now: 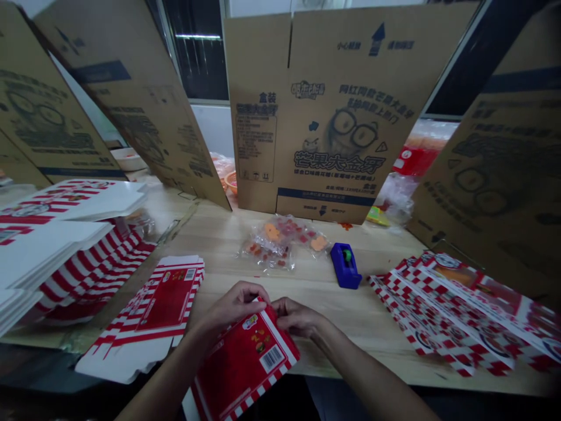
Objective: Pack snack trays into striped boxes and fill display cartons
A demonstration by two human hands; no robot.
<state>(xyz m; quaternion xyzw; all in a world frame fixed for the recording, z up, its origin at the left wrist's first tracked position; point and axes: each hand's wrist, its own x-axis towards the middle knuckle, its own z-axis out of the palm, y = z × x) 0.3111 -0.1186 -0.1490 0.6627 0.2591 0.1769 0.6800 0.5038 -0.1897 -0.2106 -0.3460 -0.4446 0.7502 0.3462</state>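
A red-and-white striped carton [245, 359] with a barcode is held over the near edge of the wooden table [350, 304]. My left hand [234, 304] grips its far left corner with curled fingers. My right hand [295, 316] pinches the far end of the same carton, fingers closed on the flap. The carton looks partly folded into shape.
Flat striped carton blanks lie in a stack at my left [149, 310], in fanned piles at far left [65, 234] and at right [460, 310]. Clear bags of small toys [280, 240] and a blue tape dispenser [345, 266] sit mid-table. Large upright cardboard boxes [333, 111] wall the back and sides.
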